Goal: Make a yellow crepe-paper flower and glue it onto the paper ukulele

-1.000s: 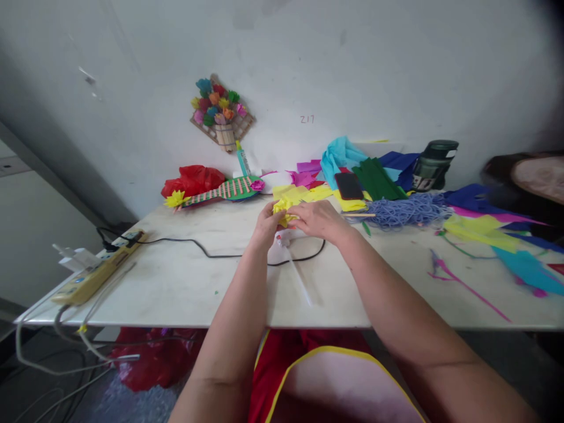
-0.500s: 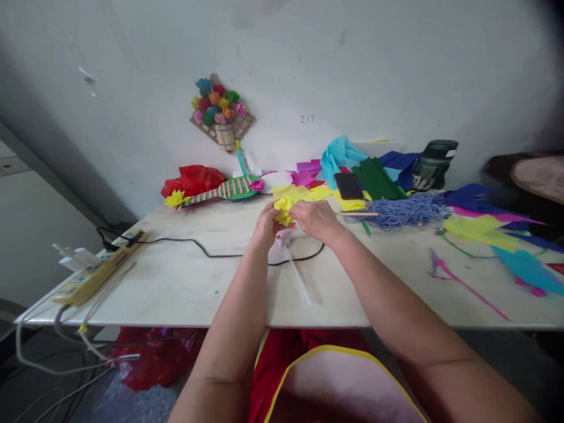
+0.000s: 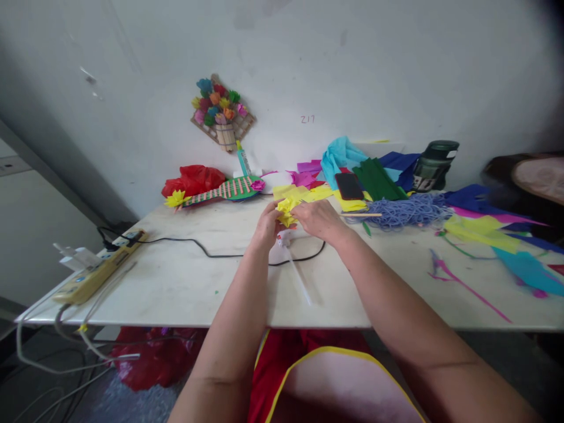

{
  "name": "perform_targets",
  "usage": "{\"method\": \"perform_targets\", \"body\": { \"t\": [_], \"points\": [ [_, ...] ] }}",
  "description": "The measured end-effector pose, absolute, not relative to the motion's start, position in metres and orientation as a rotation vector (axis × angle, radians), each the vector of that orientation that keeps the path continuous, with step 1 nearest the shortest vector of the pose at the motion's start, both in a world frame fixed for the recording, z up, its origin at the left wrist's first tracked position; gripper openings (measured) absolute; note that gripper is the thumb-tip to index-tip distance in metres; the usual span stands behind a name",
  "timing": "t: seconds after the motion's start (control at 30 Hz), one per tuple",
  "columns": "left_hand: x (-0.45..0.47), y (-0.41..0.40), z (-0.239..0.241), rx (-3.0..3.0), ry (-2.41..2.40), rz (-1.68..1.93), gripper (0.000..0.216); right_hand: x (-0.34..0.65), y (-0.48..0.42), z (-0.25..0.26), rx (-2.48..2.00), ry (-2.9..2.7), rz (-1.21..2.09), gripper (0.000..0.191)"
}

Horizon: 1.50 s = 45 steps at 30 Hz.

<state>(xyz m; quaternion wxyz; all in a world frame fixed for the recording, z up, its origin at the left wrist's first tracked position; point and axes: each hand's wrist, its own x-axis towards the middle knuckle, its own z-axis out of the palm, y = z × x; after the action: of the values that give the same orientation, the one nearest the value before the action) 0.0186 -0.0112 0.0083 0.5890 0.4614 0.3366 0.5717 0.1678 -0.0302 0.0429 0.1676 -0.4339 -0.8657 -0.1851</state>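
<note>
A grey-white wall [image 3: 374,70] stands close behind the pale tabletop [image 3: 176,294], whose front edge runs straight across just before the person's lap. A latticed flower-basket ornament [image 3: 224,117] is set against the wall. Along the back lie a red plastic bag [image 3: 194,179], a green lute-shaped craft [image 3: 240,187], a smartphone [image 3: 349,186] on coloured paper, and a tangle of violet-blue yarn [image 3: 405,210]; a dark green jar [image 3: 434,167] stands behind the yarn.

At the middle, over the tabletop, a yellow paper flower [image 3: 287,212] sits between both hands: the left hand [image 3: 268,224] grips its left side, the right hand [image 3: 318,220] pinches its right. A thin wooden stick [image 3: 363,215] juts rightward beyond the right hand; whether it is held cannot be told.

Leftward, open surface reaches the power strip [image 3: 101,270] at the left edge, crossed by a black cable [image 3: 211,255]. Between the forearms, a translucent stick [image 3: 300,282] points toward the front edge. Rightward, room narrows around a pink strip [image 3: 473,291].
</note>
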Motion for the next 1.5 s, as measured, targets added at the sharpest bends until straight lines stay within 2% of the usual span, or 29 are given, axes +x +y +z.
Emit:
{"method": "perform_targets", "body": {
  "t": [0.77,1.5],
  "points": [
    [0.0191,-0.0117,0.0088,1.082,0.827,1.351,0.047,0.1692,-0.0311,0.0434,-1.132,-2.483,-0.479,0.027],
    [0.0198,-0.0118,0.0079,1.118,0.799,1.366,0.049,0.1666,-0.0293,0.0422,-1.246,-2.503,-0.491,0.029]
  ]
}}
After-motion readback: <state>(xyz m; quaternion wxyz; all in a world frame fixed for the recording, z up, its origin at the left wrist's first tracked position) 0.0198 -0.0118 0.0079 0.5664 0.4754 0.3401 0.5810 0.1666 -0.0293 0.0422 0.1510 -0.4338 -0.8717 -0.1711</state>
